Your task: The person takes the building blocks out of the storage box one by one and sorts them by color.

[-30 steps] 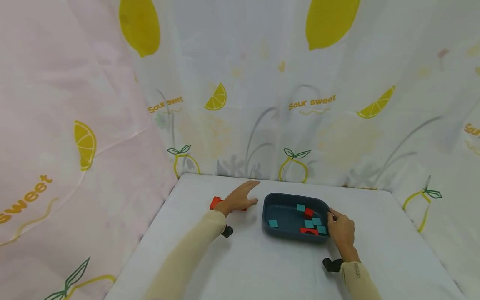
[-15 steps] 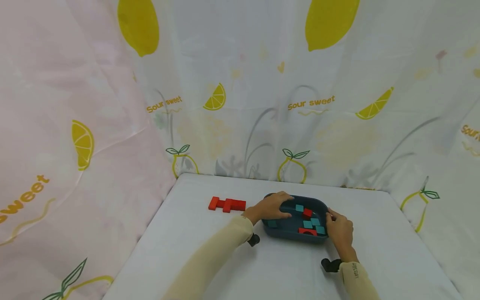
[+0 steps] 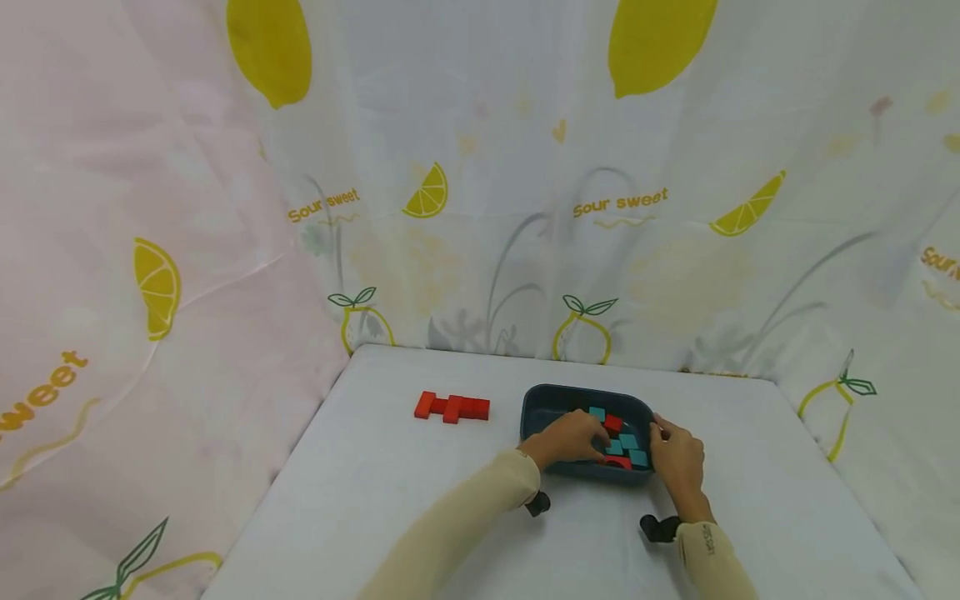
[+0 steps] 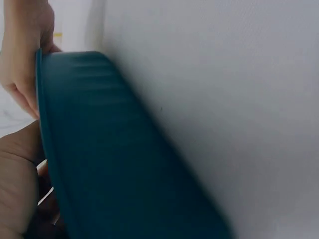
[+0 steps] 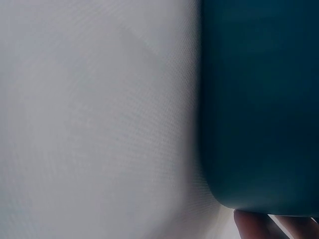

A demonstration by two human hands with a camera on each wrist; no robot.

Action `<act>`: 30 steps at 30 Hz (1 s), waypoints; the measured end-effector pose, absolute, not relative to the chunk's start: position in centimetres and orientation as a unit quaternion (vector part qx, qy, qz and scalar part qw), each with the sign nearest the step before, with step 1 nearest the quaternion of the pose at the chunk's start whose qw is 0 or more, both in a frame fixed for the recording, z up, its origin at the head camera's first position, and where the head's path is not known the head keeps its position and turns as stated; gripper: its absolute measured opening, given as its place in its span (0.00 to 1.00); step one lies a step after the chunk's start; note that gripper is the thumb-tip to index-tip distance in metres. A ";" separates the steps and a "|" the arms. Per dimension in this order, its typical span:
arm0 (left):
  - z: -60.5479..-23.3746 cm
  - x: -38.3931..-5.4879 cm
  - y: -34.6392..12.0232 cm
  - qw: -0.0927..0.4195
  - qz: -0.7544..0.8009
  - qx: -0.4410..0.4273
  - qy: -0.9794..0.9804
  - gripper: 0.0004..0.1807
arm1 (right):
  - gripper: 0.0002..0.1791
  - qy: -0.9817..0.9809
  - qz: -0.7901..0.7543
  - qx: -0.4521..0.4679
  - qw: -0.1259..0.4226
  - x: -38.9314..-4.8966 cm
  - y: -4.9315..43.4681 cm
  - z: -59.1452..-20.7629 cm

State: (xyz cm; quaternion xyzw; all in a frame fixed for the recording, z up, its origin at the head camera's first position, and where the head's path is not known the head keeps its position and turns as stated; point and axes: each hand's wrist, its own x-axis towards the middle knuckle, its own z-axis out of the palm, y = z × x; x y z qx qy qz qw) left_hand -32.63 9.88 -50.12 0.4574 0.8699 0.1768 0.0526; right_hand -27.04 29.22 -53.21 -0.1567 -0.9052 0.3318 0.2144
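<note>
1. The left forearm slants in from the lower middle; the left hand [image 3: 568,437] hangs palm down over the tray [image 3: 596,474], fingers bent into it. Whether they hold a block I cannot tell.
2. The right hand [image 3: 678,467] grips the tray's right end at the rim.
3. The head view shows teal blocks [image 3: 628,442] and red blocks [image 3: 613,423] inside the tray; both wrist views show its outer wall instead, with fingertips beside it in the right wrist view.
4. The tray sits on the desk [image 3: 420,492] between the hands, loaded mostly toward the right hand. A red row of blocks [image 3: 468,408] lies left of it, apart from both.
</note>
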 end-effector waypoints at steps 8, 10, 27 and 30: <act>-50.4 -32.0 10.4 0.073 0.176 0.437 0.879 0.09 | 0.18 -0.904 0.335 -0.156 0.216 -27.0 29.2 -53.1; -50.4 -32.1 10.4 0.082 0.181 0.429 0.881 0.08 | 0.19 -0.903 0.336 -0.157 0.216 -27.0 29.2 -53.1; -51.2 -32.3 10.3 0.086 0.205 0.407 0.886 0.13 | 0.19 -0.903 0.335 -0.161 0.215 -27.0 29.1 -53.1; -51.3 -32.4 10.1 0.082 0.201 0.420 0.881 0.13 | 0.19 -0.904 0.334 -0.160 0.215 -27.0 29.2 -53.2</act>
